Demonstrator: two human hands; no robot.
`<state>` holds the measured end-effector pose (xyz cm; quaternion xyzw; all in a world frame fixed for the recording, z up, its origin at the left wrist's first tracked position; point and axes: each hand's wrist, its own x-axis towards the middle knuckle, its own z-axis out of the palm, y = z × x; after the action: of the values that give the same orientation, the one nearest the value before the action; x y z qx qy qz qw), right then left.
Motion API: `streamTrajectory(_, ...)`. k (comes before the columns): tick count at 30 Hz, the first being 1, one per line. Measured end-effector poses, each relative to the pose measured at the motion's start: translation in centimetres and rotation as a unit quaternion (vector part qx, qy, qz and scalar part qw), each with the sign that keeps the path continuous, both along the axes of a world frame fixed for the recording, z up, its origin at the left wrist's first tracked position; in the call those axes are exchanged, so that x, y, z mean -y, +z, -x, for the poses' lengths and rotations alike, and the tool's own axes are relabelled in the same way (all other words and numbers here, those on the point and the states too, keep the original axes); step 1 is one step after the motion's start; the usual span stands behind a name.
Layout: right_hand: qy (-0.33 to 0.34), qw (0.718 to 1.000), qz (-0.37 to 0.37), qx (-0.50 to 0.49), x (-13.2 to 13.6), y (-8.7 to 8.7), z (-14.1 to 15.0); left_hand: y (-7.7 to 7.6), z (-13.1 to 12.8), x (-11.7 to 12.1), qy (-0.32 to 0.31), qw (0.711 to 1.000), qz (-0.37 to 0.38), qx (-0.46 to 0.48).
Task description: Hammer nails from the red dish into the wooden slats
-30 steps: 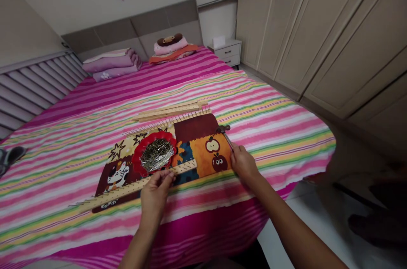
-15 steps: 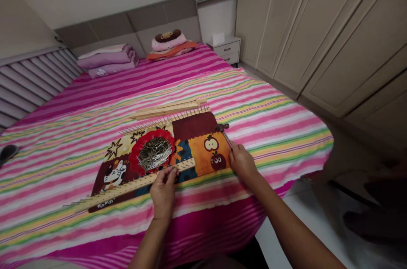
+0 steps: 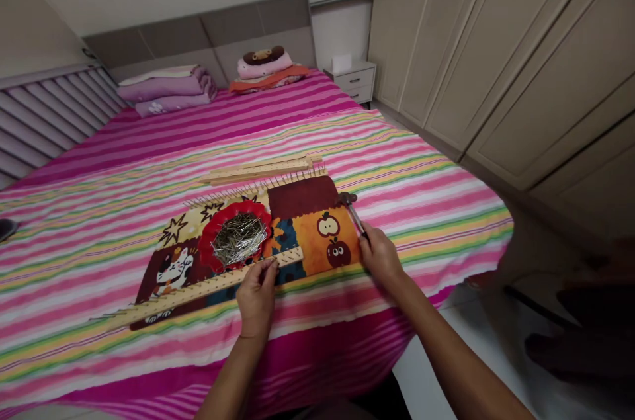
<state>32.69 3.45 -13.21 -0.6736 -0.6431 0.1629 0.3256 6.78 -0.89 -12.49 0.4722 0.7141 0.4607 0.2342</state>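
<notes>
My right hand (image 3: 381, 254) is closed around the handle of a hammer (image 3: 353, 211), its dark head raised over the right edge of a patterned mat (image 3: 317, 264). Fingers pinched together, my left hand (image 3: 256, 291) rests at the near wooden strip (image 3: 198, 289); whatever is between the fingertips is too small to make out, perhaps hidden. Rows of nails stand along that strip, more densely toward its left end. Just beyond the left hand, a red scalloped bowl (image 3: 206, 243) full of loose nails (image 3: 241, 238) sits on the mat.
Behind the bowl lies another nail-studded strip (image 3: 307, 175), with bare wooden strips (image 3: 258, 170) stacked past it. Everything rests on a bed with a striped cover (image 3: 421, 188). Folded blankets (image 3: 171, 90) lie by the headboard. A wardrobe (image 3: 461, 30) and nightstand (image 3: 354, 79) stand at the right.
The camera view has shifted slightly. Both hands keep nearly the same places, the right still on the hammer and the left still pinched at the near strip.
</notes>
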Motion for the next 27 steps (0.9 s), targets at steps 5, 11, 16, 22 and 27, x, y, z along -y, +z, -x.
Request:
streamTrajectory(5,0.021,0.991,0.001,-0.131,5.7,3.6,1.6,-0.3,0.0,-0.1,-0.010,0.998,-0.041,-0.049)
streamTrajectory(11,0.198,0.870,0.167,-0.420,10.5,7.3,5.2,-0.4,0.0,-0.2,-0.022,0.994,-0.061,-0.093)
streamTrajectory(16,0.231,0.914,0.133,-0.305,10.2,7.2,6.9,-0.2,-0.2,-0.2,-0.030,0.991,-0.067,-0.113)
streamTrajectory(22,0.267,0.930,0.041,-0.251,10.2,7.7,7.1,-0.1,-0.3,-0.1,-0.033,0.991,-0.060,-0.113)
streamTrajectory(27,0.282,0.931,0.037,-0.228,10.0,8.2,7.3,-0.1,-0.4,-0.1,-0.032,0.991,-0.057,-0.118)
